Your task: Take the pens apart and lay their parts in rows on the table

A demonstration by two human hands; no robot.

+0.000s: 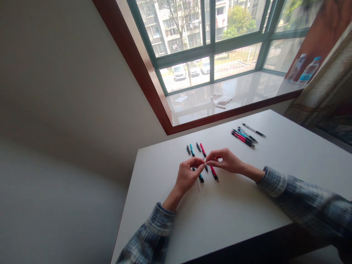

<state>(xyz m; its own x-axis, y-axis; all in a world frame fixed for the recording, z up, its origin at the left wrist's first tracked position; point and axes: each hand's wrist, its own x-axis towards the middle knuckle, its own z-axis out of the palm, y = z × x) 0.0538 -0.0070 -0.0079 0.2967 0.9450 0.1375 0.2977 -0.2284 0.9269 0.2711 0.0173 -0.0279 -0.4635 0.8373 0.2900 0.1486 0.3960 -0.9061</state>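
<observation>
Hands: left point(188, 175) and right point(224, 160) pinched fingertip to fingertip on small pen part, too tiny to identify | pens point(202, 161) in row beneath on counter point(233, 205) | step: likely assembling a pen | next: needs fine alignment

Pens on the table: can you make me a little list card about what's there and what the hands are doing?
surface: white table by a window
left hand: fingertips pinched on a small part, too tiny to tell what
right hand: fingertips pinched, meeting the left hand's
under the hands: row of pens, teal, pink and black, lying side by side
farther right: second bunch of pens, lying apart
windowsill: two plastic bottles, crumpled cloth
sleeves: plaid
</observation>
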